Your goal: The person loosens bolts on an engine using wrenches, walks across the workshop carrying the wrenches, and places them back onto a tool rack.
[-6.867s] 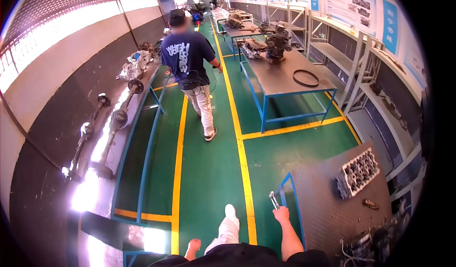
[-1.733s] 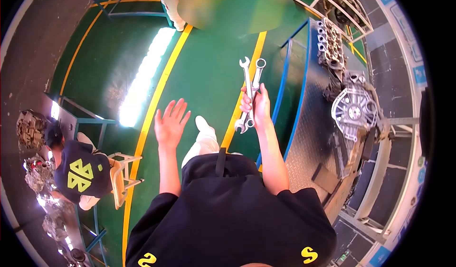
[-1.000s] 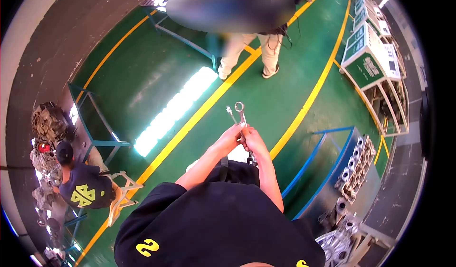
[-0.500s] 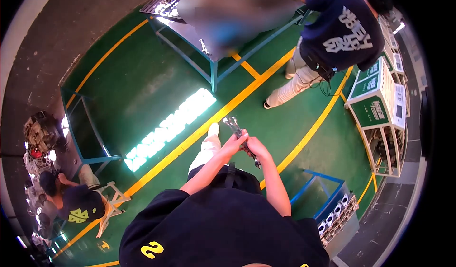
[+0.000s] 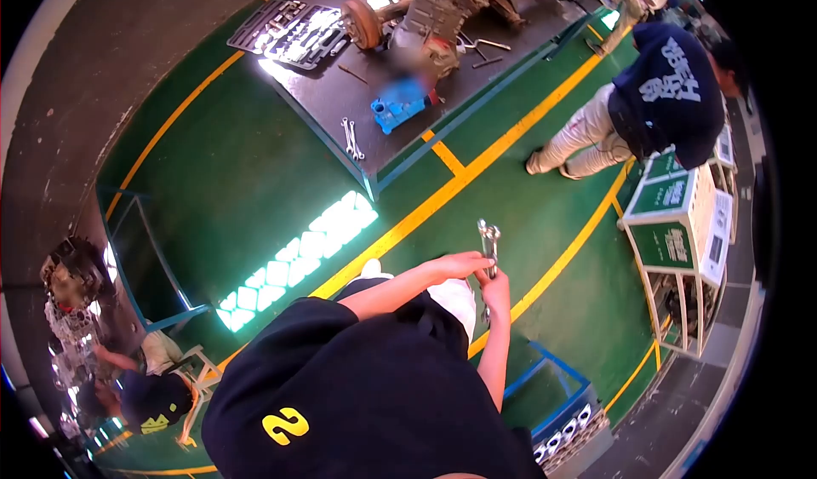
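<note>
A small bundle of shiny metal wrenches stands nearly upright in front of my body, open and ring ends at the top. My right hand is closed around its lower part. Just above, my left hand comes across from the left, its fingers pressed on the same bundle. How many wrenches there are is hard to make out, since the fingers cover their middle. Ahead on the metal workbench, several more wrenches lie near the front corner.
On the workbench are a blue metal part, a large gearbox assembly and an open tool case. A person stands at right by a green-and-white cabinet. Another person sits at lower left. A blue frame stand is lower right.
The wrench bundle and both hands have swung right and the bundle is more upright. The workbench has come further into view, and the person at right has shifted right and down.
</note>
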`<control>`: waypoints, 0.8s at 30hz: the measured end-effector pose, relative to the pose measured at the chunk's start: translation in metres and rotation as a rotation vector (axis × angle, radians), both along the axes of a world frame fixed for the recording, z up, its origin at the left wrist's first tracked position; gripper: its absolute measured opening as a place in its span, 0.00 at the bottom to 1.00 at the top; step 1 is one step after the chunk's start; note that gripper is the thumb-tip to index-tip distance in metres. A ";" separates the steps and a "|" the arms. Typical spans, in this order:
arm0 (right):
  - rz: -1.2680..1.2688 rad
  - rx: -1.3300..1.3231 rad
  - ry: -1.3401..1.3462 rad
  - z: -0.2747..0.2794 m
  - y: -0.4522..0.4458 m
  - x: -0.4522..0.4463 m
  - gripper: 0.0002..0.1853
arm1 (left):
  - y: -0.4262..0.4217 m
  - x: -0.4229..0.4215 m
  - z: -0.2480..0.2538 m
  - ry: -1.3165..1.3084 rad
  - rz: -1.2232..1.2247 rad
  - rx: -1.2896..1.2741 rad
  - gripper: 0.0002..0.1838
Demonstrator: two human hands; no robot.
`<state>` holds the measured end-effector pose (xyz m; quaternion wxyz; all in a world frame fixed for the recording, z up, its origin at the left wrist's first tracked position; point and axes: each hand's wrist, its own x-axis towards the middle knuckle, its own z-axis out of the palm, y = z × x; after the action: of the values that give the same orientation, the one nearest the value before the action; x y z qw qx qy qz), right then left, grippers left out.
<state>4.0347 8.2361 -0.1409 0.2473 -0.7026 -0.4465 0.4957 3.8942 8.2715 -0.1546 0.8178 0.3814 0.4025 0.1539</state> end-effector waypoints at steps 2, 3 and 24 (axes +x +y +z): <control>0.022 -0.028 -0.074 -0.020 0.021 0.028 0.12 | 0.032 0.013 -0.018 0.083 -0.006 0.018 0.31; 0.027 -0.048 -0.155 -0.029 0.037 0.045 0.13 | 0.052 0.020 -0.023 0.106 -0.002 0.008 0.32; 0.873 0.128 -0.197 0.058 0.379 -0.034 0.13 | 0.291 0.031 -0.006 -0.443 1.282 0.031 0.22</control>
<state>4.0007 8.6149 -0.0829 0.0141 -0.4757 -0.7522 0.4558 3.9254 8.5622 -0.1604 0.6224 0.0384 0.3700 0.6887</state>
